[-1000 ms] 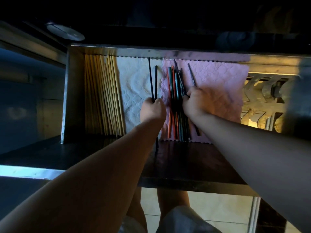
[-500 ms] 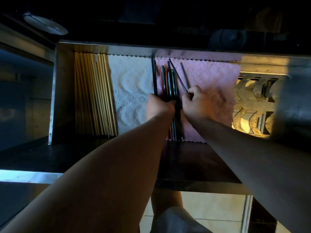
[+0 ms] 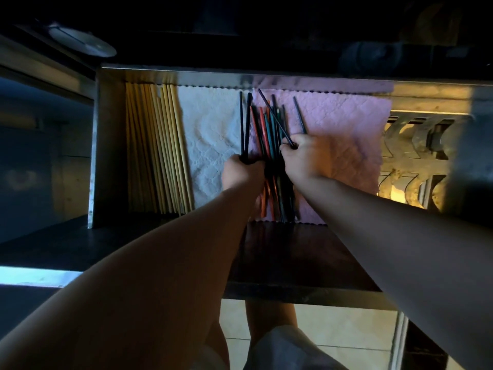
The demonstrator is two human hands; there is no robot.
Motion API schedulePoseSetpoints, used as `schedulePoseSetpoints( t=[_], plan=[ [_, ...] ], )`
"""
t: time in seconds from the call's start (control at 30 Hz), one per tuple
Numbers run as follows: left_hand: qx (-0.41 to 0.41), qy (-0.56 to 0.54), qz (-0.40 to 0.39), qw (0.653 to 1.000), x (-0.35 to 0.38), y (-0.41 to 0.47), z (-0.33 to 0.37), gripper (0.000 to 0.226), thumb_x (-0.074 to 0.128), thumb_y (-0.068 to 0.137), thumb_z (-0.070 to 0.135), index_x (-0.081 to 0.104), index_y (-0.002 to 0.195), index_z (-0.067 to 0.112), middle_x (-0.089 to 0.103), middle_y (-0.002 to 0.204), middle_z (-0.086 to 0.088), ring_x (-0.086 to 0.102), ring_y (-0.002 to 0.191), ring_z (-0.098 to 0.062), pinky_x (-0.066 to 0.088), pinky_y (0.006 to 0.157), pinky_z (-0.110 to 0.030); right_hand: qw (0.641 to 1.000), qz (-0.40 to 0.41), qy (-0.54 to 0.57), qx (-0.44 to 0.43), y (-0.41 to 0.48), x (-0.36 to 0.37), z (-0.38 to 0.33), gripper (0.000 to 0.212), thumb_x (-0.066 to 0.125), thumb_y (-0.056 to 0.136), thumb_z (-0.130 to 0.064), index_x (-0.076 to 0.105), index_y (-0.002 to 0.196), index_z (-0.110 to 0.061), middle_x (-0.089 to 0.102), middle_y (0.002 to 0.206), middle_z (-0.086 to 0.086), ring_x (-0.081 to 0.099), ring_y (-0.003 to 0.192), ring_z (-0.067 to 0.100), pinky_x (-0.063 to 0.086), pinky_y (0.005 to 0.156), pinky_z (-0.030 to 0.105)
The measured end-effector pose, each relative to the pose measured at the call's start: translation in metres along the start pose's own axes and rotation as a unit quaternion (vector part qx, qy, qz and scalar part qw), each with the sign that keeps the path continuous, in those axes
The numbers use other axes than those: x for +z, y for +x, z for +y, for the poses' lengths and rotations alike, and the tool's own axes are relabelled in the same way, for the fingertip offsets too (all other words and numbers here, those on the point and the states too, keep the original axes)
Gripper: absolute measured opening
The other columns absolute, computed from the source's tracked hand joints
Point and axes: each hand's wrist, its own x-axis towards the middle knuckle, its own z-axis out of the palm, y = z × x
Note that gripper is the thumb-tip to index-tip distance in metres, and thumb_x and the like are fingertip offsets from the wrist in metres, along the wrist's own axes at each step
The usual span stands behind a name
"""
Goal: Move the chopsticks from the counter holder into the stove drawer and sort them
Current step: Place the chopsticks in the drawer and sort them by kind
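Observation:
The open stove drawer is lined with a white cloth and a pink cloth. A row of pale wooden chopsticks lies sorted along its left side. A loose pile of red, teal and dark chopsticks lies where the two cloths meet. My left hand grips two black chopsticks that point away from me. My right hand grips dark chopsticks at the pile's right edge; one crosses the pile at a slant.
A metal rack with curved slots fills the drawer's right end. A dark counter edge overhangs the drawer's back. A round metal lid sits at the upper left. Tiled floor and my legs show below the drawer front.
My left hand shifted slightly left, holding its two black chopsticks clear of the pile. My right hand closed round dark chopsticks, and one now lies slanted across the coloured ones.

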Motion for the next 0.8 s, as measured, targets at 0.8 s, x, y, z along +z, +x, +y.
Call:
schedulePoseSetpoints(
  t=[0.8],
  plan=[
    [-0.004, 0.004, -0.031, 1.0, -0.029, 0.004, -0.001, 0.016, 0.052, 0.092, 0.018, 0.066, 0.094, 0.011, 0.069, 0.081, -0.006, 0.055, 0.058, -0.016, 0.041, 0.051, -0.022, 0.996, -0.008, -0.074, 0.053, 0.001, -0.002, -0.018, 0.027, 0.06, 0.077, -0.032, 0.066, 0.093, -0.012, 0.066, 0.081, 0.005, 0.063, 0.075, 0.025, 0.049, 0.065, 0.027]
  ],
)
